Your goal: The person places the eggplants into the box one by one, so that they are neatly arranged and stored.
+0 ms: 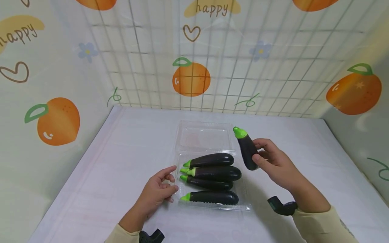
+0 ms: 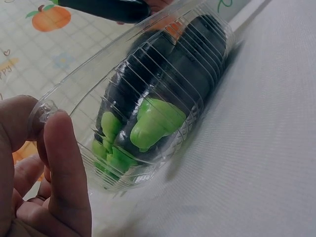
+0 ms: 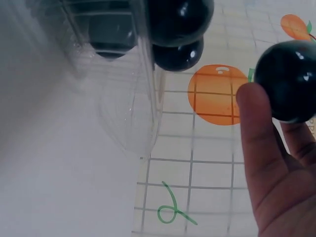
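Observation:
My right hand (image 1: 275, 165) holds a dark purple eggplant (image 1: 248, 152) with a bright green stem, its thumb on one side and fingers on the other. The eggplant is raised beside the right edge of a clear plastic clamshell box (image 1: 218, 208). In the box, several more eggplants (image 1: 217, 173) lie side by side, green stems to the left. My left hand (image 1: 158, 187) is at the box's left edge; in the left wrist view its thumb (image 2: 64, 163) and a finger pinch the rim. The right wrist view shows the held eggplant (image 3: 291, 81) from its round end.
The box's lid (image 1: 206, 136) lies folded back behind it on the white tabletop (image 1: 130, 145). A wire grid (image 1: 231, 81) stands at the back behind a cloth printed with oranges. Cloth walls (image 1: 54, 162) close in the left and right sides.

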